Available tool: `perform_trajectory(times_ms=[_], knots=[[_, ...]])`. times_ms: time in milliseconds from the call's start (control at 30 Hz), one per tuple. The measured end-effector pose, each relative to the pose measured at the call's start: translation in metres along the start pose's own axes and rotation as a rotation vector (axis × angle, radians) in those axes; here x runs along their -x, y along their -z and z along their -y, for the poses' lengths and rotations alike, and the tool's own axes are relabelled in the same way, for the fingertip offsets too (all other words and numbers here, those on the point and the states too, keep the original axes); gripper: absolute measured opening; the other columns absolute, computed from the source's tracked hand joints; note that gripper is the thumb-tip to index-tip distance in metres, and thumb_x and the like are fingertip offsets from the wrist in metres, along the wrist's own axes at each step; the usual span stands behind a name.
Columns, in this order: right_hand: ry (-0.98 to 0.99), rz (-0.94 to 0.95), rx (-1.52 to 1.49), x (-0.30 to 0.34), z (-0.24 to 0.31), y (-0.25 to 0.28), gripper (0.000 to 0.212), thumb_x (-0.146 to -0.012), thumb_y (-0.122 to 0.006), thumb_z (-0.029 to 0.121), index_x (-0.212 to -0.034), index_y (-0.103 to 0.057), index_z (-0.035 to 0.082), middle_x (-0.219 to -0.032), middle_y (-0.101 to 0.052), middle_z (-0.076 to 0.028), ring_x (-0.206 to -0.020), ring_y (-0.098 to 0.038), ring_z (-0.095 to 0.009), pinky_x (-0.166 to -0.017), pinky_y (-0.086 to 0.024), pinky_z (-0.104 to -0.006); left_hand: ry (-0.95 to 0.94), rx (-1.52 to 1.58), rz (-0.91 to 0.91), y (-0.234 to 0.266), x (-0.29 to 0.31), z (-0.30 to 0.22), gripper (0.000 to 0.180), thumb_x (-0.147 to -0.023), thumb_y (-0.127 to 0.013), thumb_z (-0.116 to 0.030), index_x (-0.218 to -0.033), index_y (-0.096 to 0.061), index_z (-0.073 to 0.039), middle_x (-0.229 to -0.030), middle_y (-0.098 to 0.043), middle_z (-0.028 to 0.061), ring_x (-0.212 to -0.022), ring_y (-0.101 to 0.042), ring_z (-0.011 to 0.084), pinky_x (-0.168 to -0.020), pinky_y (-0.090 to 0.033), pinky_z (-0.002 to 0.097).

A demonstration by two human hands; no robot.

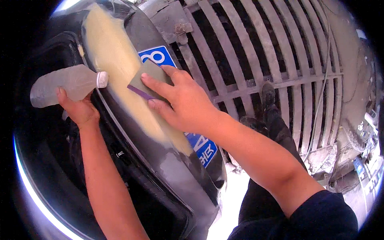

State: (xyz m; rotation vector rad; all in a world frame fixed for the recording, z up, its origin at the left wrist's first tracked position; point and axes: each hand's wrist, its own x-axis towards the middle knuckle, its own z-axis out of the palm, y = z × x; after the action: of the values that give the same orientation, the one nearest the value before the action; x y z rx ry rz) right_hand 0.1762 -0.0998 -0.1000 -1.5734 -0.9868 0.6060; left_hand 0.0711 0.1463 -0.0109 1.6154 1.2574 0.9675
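The right hand point(187, 98) holds a grey-green sanding pad point(155, 73) with a purple edge, thumb and fingers spread along it. The pad lies over the yellowish patch point(110, 52) on the dark car panel point(170, 172) — about the middle of the panel's length, toward the outer edge, by the blue plate point(204, 149). The left hand point(82, 110) is wrapped around a clear plastic bottle point(60, 85), tilted sideways — its white cap point(102, 79) is near the panel's inner edge.
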Motion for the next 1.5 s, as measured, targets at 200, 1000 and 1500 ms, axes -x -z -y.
perform_trajectory(times_ms=[200, 1000, 1500], knots=[[-0.01, 0.169, -0.14, 0.148, 0.017, 0.015, 0.065, -0.082, -0.076, 0.021, -0.142, -0.052, 0.024, -0.141, -0.043, -0.031, -0.115, -0.054, -0.045, -0.095, -0.045, -0.0532, -0.017, -0.022, 0.008, 0.001, 0.004, -0.005, 0.059, -0.097, -0.039, -0.056, -0.132, -0.049, -0.009, -0.126, -0.061, 0.0099, -0.116, -0.061, 0.0276, -0.09, -0.052, 0.042], [-0.029, 0.192, -0.126, 0.172, 0.027, 0.016, 0.062, -0.084, -0.074, 0.023, -0.142, -0.051, 0.026, -0.137, -0.045, -0.033, -0.119, -0.051, -0.047, -0.098, -0.043, -0.052, -0.08, 0.125, 0.029, 0.064, 0.114, 0.011, 0.052, -0.104, -0.039, -0.04, -0.145, -0.037, -0.008, -0.138, -0.053, 0.015, -0.118, -0.06, 0.0349, -0.098, -0.053, 0.0518], [-0.075, 0.108, -0.014, 0.12, 0.015, 0.011, 0.062, -0.086, -0.071, 0.018, -0.144, -0.051, 0.025, -0.142, -0.043, -0.03, -0.124, -0.048, -0.046, -0.102, -0.041, -0.0531, -0.082, 0.153, 0.089, 0.063, 0.109, 0.015, 0.053, -0.102, -0.046, -0.038, -0.146, -0.036, -0.012, -0.14, -0.052, 0.013, -0.123, -0.057, 0.0328, -0.104, -0.049, 0.0475]])
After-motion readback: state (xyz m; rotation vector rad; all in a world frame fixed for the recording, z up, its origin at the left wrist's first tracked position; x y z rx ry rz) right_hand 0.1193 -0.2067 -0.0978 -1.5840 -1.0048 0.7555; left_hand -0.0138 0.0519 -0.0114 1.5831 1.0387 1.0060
